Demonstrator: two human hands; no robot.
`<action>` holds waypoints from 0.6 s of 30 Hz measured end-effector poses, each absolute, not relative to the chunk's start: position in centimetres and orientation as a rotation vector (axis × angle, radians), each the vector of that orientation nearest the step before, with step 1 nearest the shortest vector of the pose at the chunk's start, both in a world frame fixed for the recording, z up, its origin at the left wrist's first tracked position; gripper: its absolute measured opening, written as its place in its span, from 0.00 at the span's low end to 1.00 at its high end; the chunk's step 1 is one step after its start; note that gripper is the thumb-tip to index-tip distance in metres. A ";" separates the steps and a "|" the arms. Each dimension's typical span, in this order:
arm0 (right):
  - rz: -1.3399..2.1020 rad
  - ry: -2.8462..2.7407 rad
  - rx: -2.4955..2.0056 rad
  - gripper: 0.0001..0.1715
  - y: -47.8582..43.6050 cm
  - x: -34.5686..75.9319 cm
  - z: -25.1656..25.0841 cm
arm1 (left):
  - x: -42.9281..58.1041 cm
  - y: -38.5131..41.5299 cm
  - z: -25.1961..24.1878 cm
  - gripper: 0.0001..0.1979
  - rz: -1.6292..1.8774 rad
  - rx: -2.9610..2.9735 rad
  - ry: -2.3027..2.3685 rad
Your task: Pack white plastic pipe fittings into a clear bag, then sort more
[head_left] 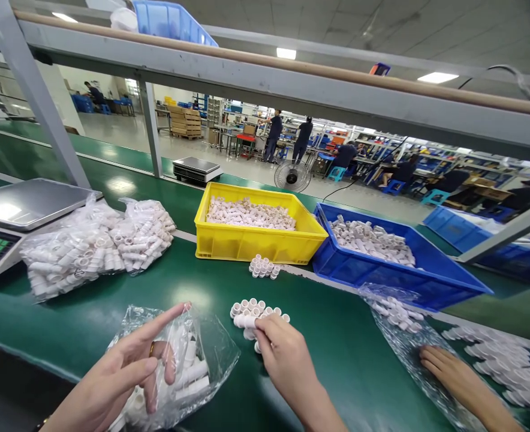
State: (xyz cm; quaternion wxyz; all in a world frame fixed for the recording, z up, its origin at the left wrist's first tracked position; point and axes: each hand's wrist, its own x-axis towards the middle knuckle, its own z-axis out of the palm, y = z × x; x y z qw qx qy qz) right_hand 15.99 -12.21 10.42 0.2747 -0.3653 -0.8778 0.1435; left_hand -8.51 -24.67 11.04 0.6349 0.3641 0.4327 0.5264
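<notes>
My left hand is at the mouth of a clear plastic bag, its fingers spread and touching the film. White tubular plastic fittings lie inside the bag. My right hand pinches white plastic fittings between thumb and fingers, at the near side of a small cluster of fittings on the green work surface. How many it grips is partly hidden. Another small group of fittings stands farther back, against the yellow bin.
A blue bin of fittings adjoins the yellow one. At left are filled bags and a scale. Another person's hand rests on a plastic bag at right, beside more fittings. A metal frame crosses above.
</notes>
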 end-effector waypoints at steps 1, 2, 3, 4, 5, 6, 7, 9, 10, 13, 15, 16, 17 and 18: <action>0.477 -2.288 -0.909 0.11 -12.6 16.2 11.6 | -8.5 -24.6 11.0 0.30 1.202 0.832 0.983; 0.557 -2.238 -0.845 0.11 -13.1 16.2 12.5 | -8.4 -24.5 11.0 0.30 1.201 0.834 0.982; 0.619 -2.207 -0.796 0.11 -13.5 15.9 13.0 | -8.4 -24.4 11.0 0.30 1.204 0.834 0.982; 0.663 -2.199 -0.763 0.11 -14.0 15.5 13.2 | -8.3 -24.3 11.1 0.30 1.204 0.835 0.982; 0.691 -2.207 -0.739 0.10 -14.4 14.9 13.1 | -8.3 -24.3 11.1 0.30 1.201 0.840 0.979; 0.711 -2.227 -0.716 0.10 -14.9 14.2 12.7 | -8.2 -24.3 11.1 0.30 1.194 0.845 0.973; 0.732 -2.254 -0.690 0.10 -15.2 13.4 12.1 | -8.2 -24.3 11.2 0.30 1.186 0.848 0.969; 0.783 -2.303 -0.637 0.11 -15.6 12.2 10.9 | -8.2 -24.5 11.3 0.30 1.185 0.845 0.971; 0.810 -2.310 -0.624 0.11 -15.6 11.9 10.5 | -8.2 -24.6 11.4 0.30 1.189 0.843 0.976; 0.818 -2.242 -0.677 0.13 -14.8 12.5 10.3 | -8.4 -24.8 11.4 0.30 1.202 0.839 0.987; 0.746 -2.172 -0.754 0.11 -13.7 14.0 10.7 | -8.5 -24.8 11.4 0.30 1.193 0.838 0.991; 0.694 -2.148 -0.797 0.10 -13.1 14.9 11.0 | -8.5 -24.8 11.4 0.30 1.186 0.841 0.994; 0.633 -2.136 -0.846 0.09 -12.6 15.8 11.2 | -8.5 -24.7 11.3 0.30 1.181 0.846 1.001; 0.566 -2.139 -0.899 0.09 -12.2 16.8 11.2 | -8.5 -24.7 11.3 0.30 1.177 0.851 1.010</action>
